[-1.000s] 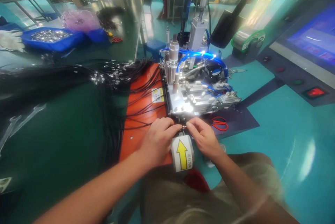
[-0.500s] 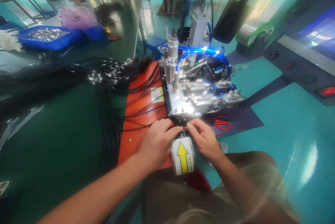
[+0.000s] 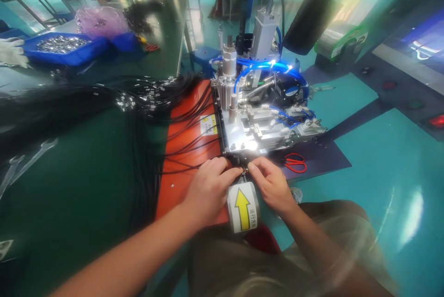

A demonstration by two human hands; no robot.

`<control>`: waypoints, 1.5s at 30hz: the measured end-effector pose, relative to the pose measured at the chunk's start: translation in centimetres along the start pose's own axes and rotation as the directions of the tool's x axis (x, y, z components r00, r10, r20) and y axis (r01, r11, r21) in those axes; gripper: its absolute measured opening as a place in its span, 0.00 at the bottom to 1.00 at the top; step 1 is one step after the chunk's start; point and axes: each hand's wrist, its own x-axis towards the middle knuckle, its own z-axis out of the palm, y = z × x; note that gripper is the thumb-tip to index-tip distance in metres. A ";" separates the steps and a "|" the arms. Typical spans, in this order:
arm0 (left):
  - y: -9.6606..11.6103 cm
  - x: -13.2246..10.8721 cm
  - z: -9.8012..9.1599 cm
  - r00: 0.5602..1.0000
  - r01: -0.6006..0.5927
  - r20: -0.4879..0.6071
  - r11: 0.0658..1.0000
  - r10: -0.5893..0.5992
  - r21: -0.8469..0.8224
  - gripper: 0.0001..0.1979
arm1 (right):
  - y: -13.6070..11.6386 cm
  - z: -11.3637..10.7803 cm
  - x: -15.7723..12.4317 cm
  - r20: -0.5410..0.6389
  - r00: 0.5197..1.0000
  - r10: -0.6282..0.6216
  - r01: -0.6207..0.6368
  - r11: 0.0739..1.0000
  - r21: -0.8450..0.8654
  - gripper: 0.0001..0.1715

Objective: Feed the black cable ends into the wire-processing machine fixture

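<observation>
Hands at sm. part, nr mach.

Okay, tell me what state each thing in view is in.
Left hand: fingertips at small metal part, grip unclear
Right hand: fingertips there too, grip unclear
Black cables: massed together, some strung across orange panel
Blue tray: filled with shiny pieces
Red-handled scissors: lying down, open or shut unclear
Red switch: glowing
Screen: lit, content blurred
</observation>
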 end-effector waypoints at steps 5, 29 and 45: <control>0.0 0.0 0.0 1.000 0.008 0.012 1.000 -0.008 0.001 0.13 | 0.2 0.1 0.0 -0.004 1.000 0.000 0.000 1.000 0.006 0.17; 0.1 0.1 0.0 0.997 0.047 0.054 0.999 -0.047 0.002 0.14 | 0.1 0.4 0.1 -0.062 0.998 -0.017 0.014 0.998 -0.054 0.15; 0.1 0.0 0.1 0.998 0.029 0.063 0.999 -0.031 0.028 0.14 | 0.4 -0.4 -0.8 0.011 0.993 0.120 -0.121 0.991 0.058 0.23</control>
